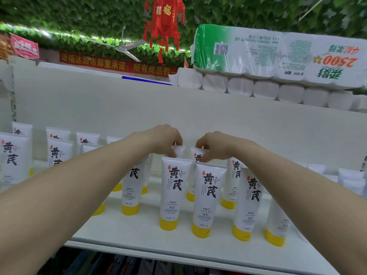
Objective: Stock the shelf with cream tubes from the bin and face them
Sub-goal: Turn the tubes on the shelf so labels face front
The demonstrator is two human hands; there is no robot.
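White glossy tubes (176, 190) (yellow caps down): left grip (166, 138) and right grip (211, 144) each pinch one.

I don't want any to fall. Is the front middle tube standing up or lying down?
Standing up. The front middle tube rests on its yellow cap on the shelf, crimped end up.

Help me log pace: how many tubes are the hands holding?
2. The left hand pinches one back-row tube; the right hand pinches the neighbouring tube to its right.
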